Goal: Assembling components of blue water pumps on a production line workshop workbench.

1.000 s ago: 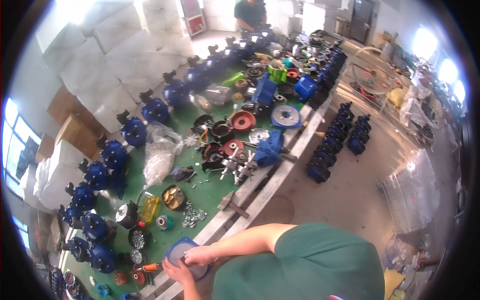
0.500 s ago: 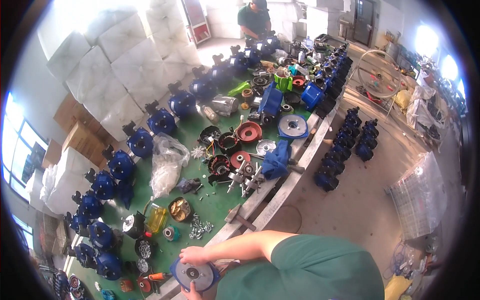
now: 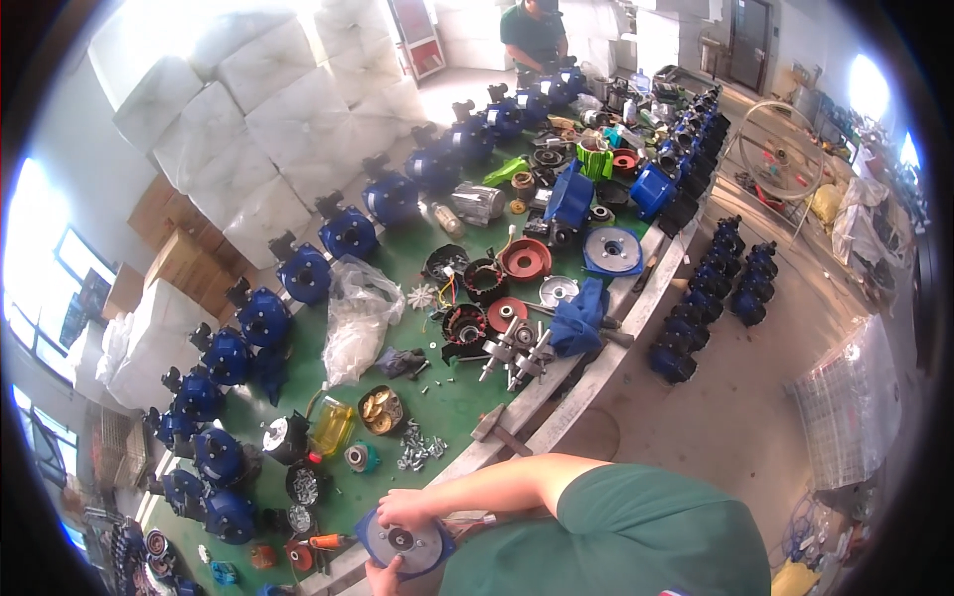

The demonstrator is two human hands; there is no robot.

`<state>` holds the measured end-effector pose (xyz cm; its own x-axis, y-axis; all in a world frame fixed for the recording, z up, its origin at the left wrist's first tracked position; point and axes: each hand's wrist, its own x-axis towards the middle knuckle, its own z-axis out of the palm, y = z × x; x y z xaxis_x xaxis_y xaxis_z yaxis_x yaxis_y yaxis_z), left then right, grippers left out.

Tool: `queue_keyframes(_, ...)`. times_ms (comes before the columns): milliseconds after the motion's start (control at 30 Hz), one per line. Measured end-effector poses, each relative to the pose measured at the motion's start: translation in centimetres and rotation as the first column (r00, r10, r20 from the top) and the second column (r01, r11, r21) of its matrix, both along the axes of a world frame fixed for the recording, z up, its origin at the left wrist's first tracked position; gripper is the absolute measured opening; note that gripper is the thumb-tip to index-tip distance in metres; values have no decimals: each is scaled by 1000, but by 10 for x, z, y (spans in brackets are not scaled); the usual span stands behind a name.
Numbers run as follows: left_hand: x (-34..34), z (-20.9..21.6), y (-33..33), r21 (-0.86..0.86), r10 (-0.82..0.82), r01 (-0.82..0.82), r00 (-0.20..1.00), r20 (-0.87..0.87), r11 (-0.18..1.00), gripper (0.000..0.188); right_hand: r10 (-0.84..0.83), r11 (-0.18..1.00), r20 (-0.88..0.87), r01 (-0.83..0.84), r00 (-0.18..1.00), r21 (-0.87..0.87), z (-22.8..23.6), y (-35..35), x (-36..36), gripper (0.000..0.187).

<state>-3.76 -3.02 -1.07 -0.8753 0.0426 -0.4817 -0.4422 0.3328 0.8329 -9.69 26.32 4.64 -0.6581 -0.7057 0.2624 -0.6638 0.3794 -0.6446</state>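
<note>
A blue motor flange [image 3: 425, 549] with a round grey metal face and a dark centre hub lies at the near edge of the table. My right hand [image 3: 405, 508] grips its far rim, fingers curled over the edge. At the near side my left hand [image 3: 384, 577] holds the same part, its thumb reaching toward the hub; the lower picture edge cuts this hand off. An orange-handled screwdriver [image 3: 328, 541] lies just left of the flange. Nearby are a round black tin of screws [image 3: 302, 484] and a loose pile of bolts [image 3: 421, 449].
A hammer [image 3: 500, 431] rests on the table's metal edge. Blue motors [image 3: 263, 317] line the far side of the green table. A bottle of yellow liquid [image 3: 333, 427] and a plastic bag [image 3: 355, 333] stand between. Another person [image 3: 533, 38] works at the far end.
The whole view has shifted, so everything sits slightly to the right. Both hands keep hold of the flange, with the left thumb still near the hub.
</note>
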Motion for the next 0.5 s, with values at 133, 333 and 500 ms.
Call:
queue_keyframes(133,-15,5,-6,-79,-214,218,975,51,973,75,1,1000,56,0,998,-25,-6,1,-3,17)
queue_keyframes(333,-6,36,20,-215,-38,52,997,68,975,102,10,995,64,-4,998,-101,-6,4,-4,15)
queue_keyframes(500,-32,40,21,-439,-237,242,969,68,865,121,-15,997,105,23,994,-72,-7,12,-1,7)
